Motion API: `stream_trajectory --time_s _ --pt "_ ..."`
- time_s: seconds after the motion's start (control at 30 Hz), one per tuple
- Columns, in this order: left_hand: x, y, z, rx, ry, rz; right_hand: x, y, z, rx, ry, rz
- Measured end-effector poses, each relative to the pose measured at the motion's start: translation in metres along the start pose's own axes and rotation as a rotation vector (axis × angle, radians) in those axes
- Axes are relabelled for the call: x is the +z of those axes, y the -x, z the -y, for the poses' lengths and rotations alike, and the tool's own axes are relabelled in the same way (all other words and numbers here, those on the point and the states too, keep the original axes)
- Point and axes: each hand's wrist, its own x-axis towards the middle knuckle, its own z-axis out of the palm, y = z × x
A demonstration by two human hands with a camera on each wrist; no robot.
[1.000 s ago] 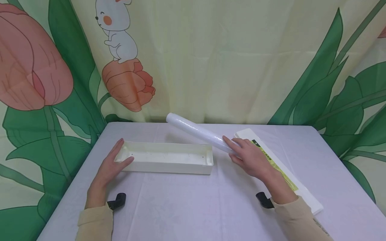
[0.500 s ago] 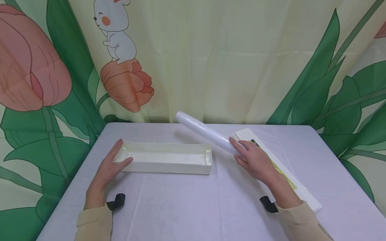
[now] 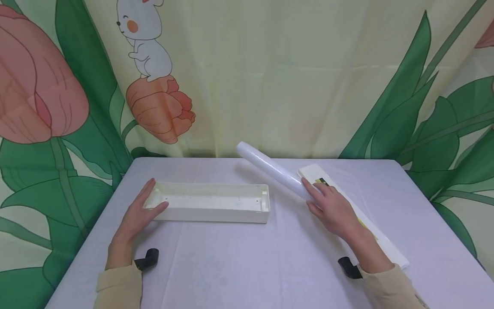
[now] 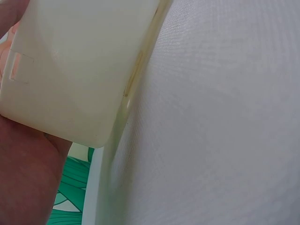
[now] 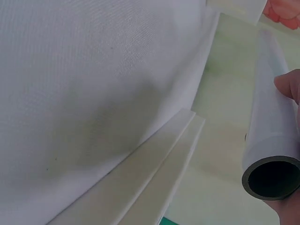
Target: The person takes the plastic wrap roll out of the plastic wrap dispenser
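Observation:
A long white plastic box (image 3: 208, 215) with an open top lies on the left half of the table. At its left end my left hand (image 3: 132, 219) grips it, thumb on the near side and fingers at the far side. The box's end wall (image 4: 75, 75) fills much of the left wrist view. My right hand (image 3: 335, 213) holds a roll of plastic wrap (image 3: 270, 170) near one end, tilted above the table with its far end higher. In the right wrist view, the roll (image 5: 272, 126) shows a dark hollow core and a thumb on its side.
Beneath my right forearm lies a long white lid-like piece (image 3: 386, 245) with a green-yellow label, partly hidden. A white cloth covers the table (image 3: 231, 266). Behind its far edge hangs a printed curtain (image 3: 262, 77).
My right hand has carried the roll to the right and slightly towards me, away from the box and over the labelled white piece. My left hand stays on the box.

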Motion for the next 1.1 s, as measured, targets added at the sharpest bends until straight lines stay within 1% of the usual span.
stream_trajectory --time_s 0.13,0.27,0.6,0.8,0.9,1.1 --pt "0.000 0.001 0.000 -0.009 0.003 0.001 0.000 0.005 -0.001 0.002 0.002 -0.023" --pt "0.001 0.002 -0.001 -0.013 0.000 0.005 0.001 0.009 -0.003 0.009 0.009 -0.027" --pt "0.001 0.001 0.002 -0.015 -0.008 0.008 -0.001 0.017 -0.005 0.039 0.036 -0.009" --pt "0.002 0.001 0.003 -0.028 -0.007 0.007 -0.002 0.022 -0.005 0.056 0.043 -0.004" --pt "0.002 0.001 0.004 -0.028 -0.001 0.002 -0.004 0.025 -0.003 0.079 0.051 0.018" --pt "0.001 0.000 0.004 -0.012 0.011 -0.008 -0.010 0.031 0.001 0.138 0.069 0.091"
